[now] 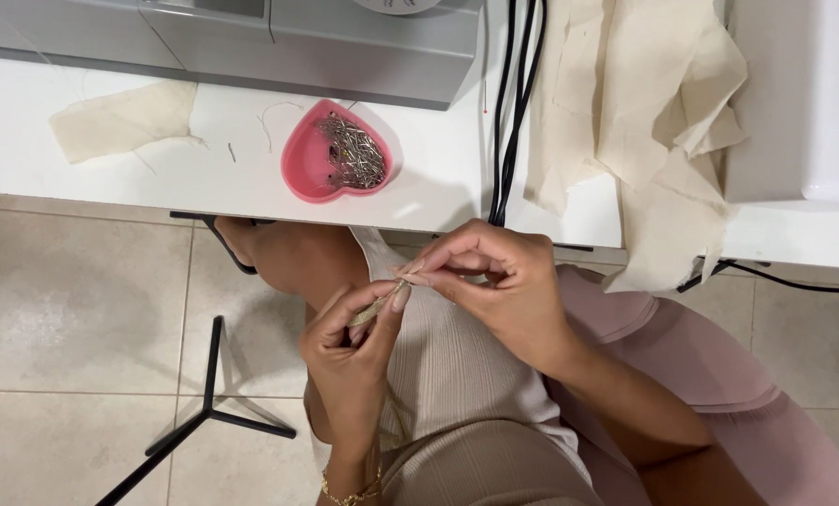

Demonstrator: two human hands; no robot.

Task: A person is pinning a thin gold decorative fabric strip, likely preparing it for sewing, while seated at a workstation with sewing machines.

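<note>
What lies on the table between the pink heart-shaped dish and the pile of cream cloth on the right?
In the head view, black cables run across the white table between the pink dish and the cream cloth; the rest is bare tabletop.

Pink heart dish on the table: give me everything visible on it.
The pink heart dish is a shallow, heart-shaped tray with a raised rim, glossy like plastic or silicone. It lies flat on the white table near the front edge, just in front of the grey sewing machine, point toward the table edge. A tangled heap of metal pins fills its right half; the left half is bare. Neither hand touches it; it casts a soft shadow to the right.
</note>
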